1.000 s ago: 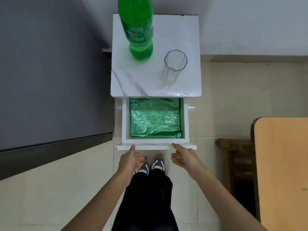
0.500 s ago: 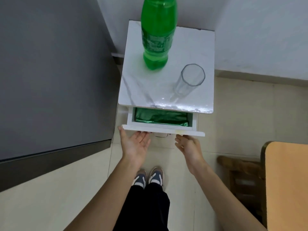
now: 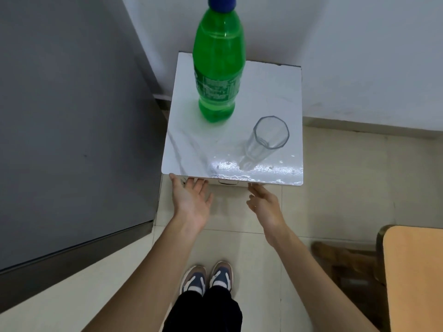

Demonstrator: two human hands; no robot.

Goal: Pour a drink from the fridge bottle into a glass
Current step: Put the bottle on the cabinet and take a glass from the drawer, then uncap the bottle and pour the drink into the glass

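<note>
A green plastic bottle [image 3: 218, 68] with a blue cap stands upright on the white marble-look top of a small cabinet [image 3: 191, 149], at its back left. An empty clear glass [image 3: 266, 140] stands to the bottle's right, nearer the front edge. My left hand [image 3: 191, 202] is open, fingertips against the cabinet's front just under the top's left corner. My right hand [image 3: 263, 204] is open too, fingers touching the front under the top's middle. The drawer front is almost wholly hidden beneath the top.
A tall dark grey fridge [image 3: 72, 116] fills the left side. A wooden table [image 3: 414, 271] and a wooden stool [image 3: 342, 257] stand at the right. White walls lie behind the cabinet. My shoes [image 3: 206, 276] are on the tiled floor below.
The open drawer with the green foil pack has slid shut under both hands. The pack is now out of sight. My view has tilted up toward the bottle.
</note>
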